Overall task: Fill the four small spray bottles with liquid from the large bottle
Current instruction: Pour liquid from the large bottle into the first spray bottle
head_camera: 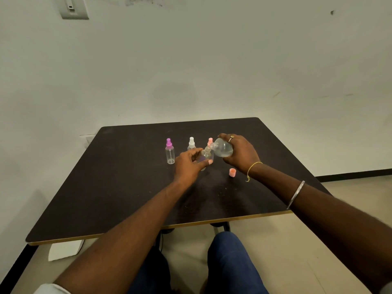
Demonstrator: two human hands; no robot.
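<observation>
Pouring is the step in hand, and it wants a slow tilt with the two mouths kept together, since the small neck is narrow and a quick tip would likely spill onto the dark surface (118, 187). Toward the middle of the surface, right of the hands, a loose pink cap (232, 172) stands alone. Just beyond it the left hand (188, 166) has its fingers (196, 152) curled closed around an open small bottle (205, 156), holding it slightly tipped toward the right. The right hand (241, 152) wraps its fingers fully round the large bottle (222, 147), which is laid over nearly on its side, its mouth touching or just above the small bottle's neck; clear liquid sits in its lower belly. Whether liquid is flowing I cannot tell. Nearer the far edge stand three capped sprayers: purple bottle (170, 152) well left and seemingly empty, white bottle (191, 143) behind the left hand, pink-topped bottle (210, 141) mostly hidden.
</observation>
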